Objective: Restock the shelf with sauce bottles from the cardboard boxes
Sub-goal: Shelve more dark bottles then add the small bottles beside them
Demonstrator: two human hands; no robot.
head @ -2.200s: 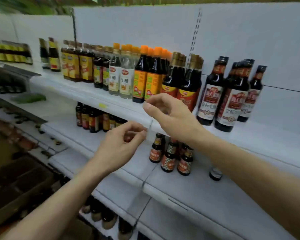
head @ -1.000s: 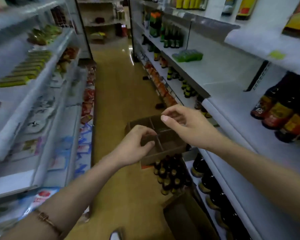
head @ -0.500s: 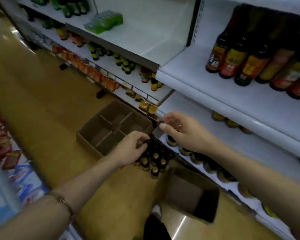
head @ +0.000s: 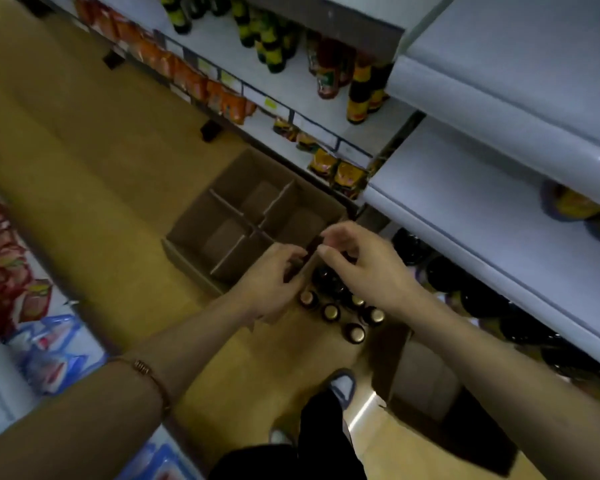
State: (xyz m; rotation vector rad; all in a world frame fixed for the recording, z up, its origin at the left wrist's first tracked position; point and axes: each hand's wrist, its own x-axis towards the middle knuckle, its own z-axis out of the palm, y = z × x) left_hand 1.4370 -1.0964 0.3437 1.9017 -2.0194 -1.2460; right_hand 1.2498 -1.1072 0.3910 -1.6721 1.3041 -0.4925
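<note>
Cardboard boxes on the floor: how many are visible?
2. A divided box sits beyond the hands, beside the lowest shelf; a second box lies nearer, right of the shoe. The bottles may stand in a third, hidden one.

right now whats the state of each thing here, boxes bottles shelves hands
divided cardboard box: open, its visible cells empty
bottles on the floor: upright, capped, clustered
second cardboard box: open, inside too dark to tell
lower white shelf: mostly bare
left hand: pinching a small dark strip
right hand: fingers curled at the same strip
</note>
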